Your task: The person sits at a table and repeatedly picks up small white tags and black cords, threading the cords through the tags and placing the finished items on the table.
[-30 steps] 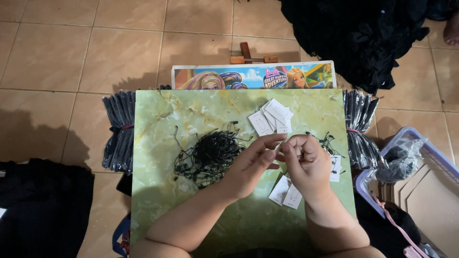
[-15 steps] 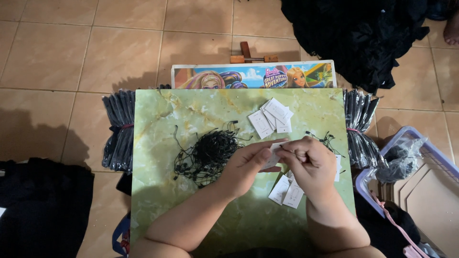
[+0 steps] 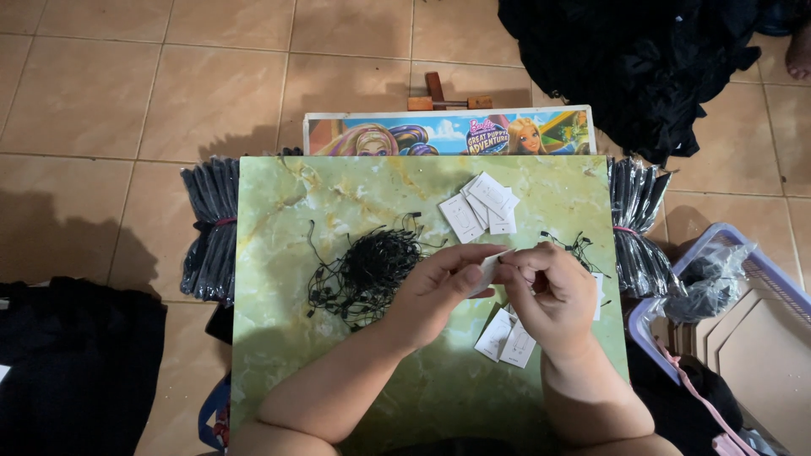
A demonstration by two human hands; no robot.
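Observation:
Over a green marbled board (image 3: 287, 219), my left hand (image 3: 439, 283) and my right hand (image 3: 553, 291) meet at the middle. Between their fingertips they pinch one small white paper tag (image 3: 490, 265). A tangled heap of black strings (image 3: 363, 270) lies just left of my left hand. A small fan of white tags (image 3: 481, 203) lies above my hands, more white tags (image 3: 505, 338) lie under my right wrist, and a few black strings (image 3: 574, 245) lie beside my right hand.
Bundles of black packets flank the board on the left (image 3: 211, 228) and on the right (image 3: 638, 224). A colourful picture board (image 3: 448, 135) sits behind. Black cloth lies at top right (image 3: 625, 59) and bottom left (image 3: 76, 371). A lilac basket (image 3: 760, 279) stands at right.
My hands have stayed together over the board's middle, turning the white tag slightly between the fingertips; everything else is unmoved.

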